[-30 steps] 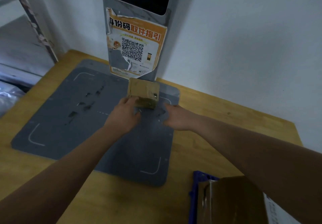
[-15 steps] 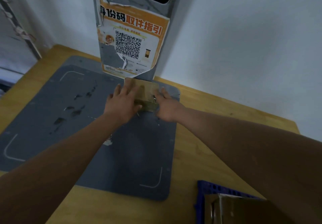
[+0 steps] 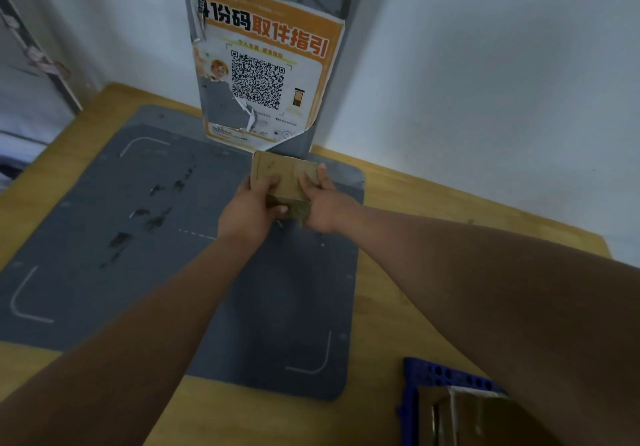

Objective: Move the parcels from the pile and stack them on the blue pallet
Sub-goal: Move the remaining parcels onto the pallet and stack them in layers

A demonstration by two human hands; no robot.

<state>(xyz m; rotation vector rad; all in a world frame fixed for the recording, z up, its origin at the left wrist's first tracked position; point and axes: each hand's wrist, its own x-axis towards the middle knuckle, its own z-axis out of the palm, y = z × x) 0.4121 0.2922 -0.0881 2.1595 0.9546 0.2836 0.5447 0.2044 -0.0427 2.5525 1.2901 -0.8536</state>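
A small brown cardboard parcel (image 3: 284, 177) sits at the far edge of the grey mat, right below the scanner post. My left hand (image 3: 251, 208) grips its left side with fingers over the top. On its right side my right hand (image 3: 320, 203) holds it the same way. At the bottom right lies the blue pallet (image 3: 440, 374), perforated, with a larger cardboard box (image 3: 474, 418) on it, partly hidden by my right forearm.
The grey mat (image 3: 138, 237) with white corner marks covers much of the wooden table (image 3: 398, 307). A grey scanner post with an orange QR poster (image 3: 263, 78) stands against the white wall. A metal rack (image 3: 31, 50) is at the far left.
Both hands reached forward and closed on the small parcel, which had only the left hand near it before. The view shifted slightly closer and right.
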